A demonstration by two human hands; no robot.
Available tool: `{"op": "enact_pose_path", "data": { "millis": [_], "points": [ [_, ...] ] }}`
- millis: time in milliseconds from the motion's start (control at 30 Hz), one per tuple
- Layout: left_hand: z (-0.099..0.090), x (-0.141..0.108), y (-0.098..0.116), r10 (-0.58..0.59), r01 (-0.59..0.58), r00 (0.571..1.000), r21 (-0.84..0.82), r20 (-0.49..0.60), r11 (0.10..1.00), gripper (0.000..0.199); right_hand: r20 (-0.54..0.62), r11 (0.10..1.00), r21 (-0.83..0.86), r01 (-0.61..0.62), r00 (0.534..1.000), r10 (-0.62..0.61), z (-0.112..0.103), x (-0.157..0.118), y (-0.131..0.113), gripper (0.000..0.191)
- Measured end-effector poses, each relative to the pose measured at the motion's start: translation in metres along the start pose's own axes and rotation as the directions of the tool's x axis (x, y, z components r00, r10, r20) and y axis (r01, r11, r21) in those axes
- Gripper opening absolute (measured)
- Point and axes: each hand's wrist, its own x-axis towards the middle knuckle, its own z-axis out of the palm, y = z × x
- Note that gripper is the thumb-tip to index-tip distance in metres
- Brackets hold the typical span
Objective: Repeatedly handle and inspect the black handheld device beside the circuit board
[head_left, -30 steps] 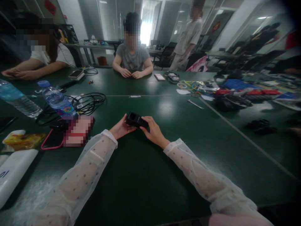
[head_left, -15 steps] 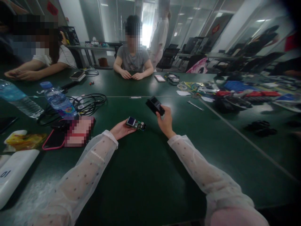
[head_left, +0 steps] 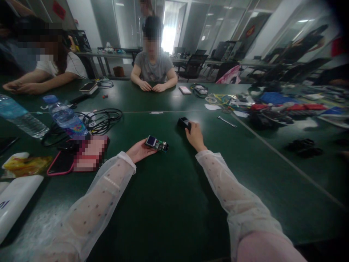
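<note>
Clasping a circuit board (head_left: 157, 143) by its left end, the left hand (head_left: 138, 150) is holding it just below-left of the frame's centre; higher and farther right, the right hand (head_left: 195, 135) is gripping a black case (head_left: 183, 123).

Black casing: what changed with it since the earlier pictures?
The right hand has taken the black casing off the circuit board and moved it rightward and farther away, apparently down to the tabletop, still held. The left hand holds the circuit board about where it was; the pink-rimmed phone has not moved.
</note>
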Motion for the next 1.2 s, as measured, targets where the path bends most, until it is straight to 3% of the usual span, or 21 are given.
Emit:
{"op": "enact_pose_path", "data": {
  "millis": [333, 1200],
  "points": [
    [-0.0087, 0.0058, -0.0013, 0.001, -0.001, 0.999, 0.004, 0.035, 1.0, 0.036, -0.005, 1.0, 0.013, 0.019, 1.0, -0.019, -0.0015, -0.0005, 0.0, 0.046],
    [-0.0023, 0.0025, -0.0002, 0.002, -0.002, 1.0, 0.01, 0.01, 1.0, 0.036, -0.024, 0.999, 0.037, 0.03, 0.999, -0.029, 0.0014, -0.0003, 0.003, 0.047]
  ]
}}
